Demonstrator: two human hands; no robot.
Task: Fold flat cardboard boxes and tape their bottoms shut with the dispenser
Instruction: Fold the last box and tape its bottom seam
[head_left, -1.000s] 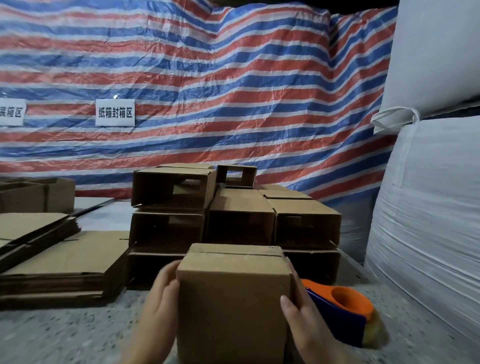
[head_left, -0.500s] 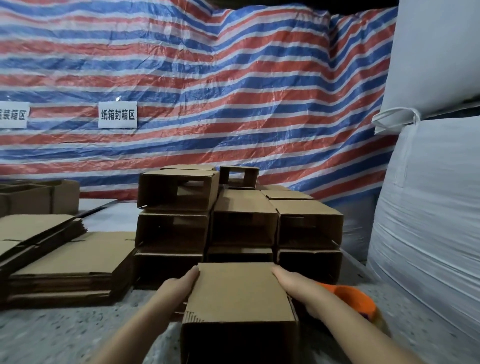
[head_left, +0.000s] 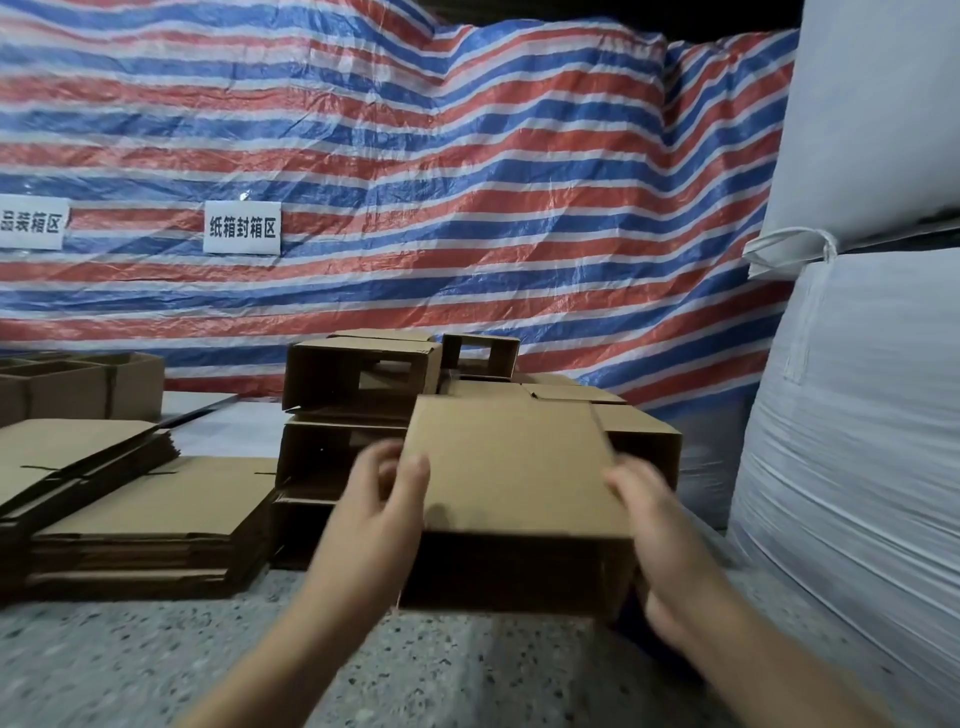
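Note:
A folded brown cardboard box lies on its side, raised above the speckled table, its open end facing me. My left hand grips its left edge, thumb on the top face. My right hand holds its right side, fingers curled around the near right corner. Both hands are motion-blurred. The box sits level with the middle row of the stack of folded boxes behind it. The tape dispenser is out of sight, hidden behind the box and my right arm.
Piles of flat cardboard blanks lie at the left. More open boxes stand at the far left. Large white sacks fill the right side. A striped tarp with two white signs hangs behind.
The box was upright near me, then was laid on its side. It has since been lifted and carried forward toward the stack. The orange dispenser has dropped out of sight.

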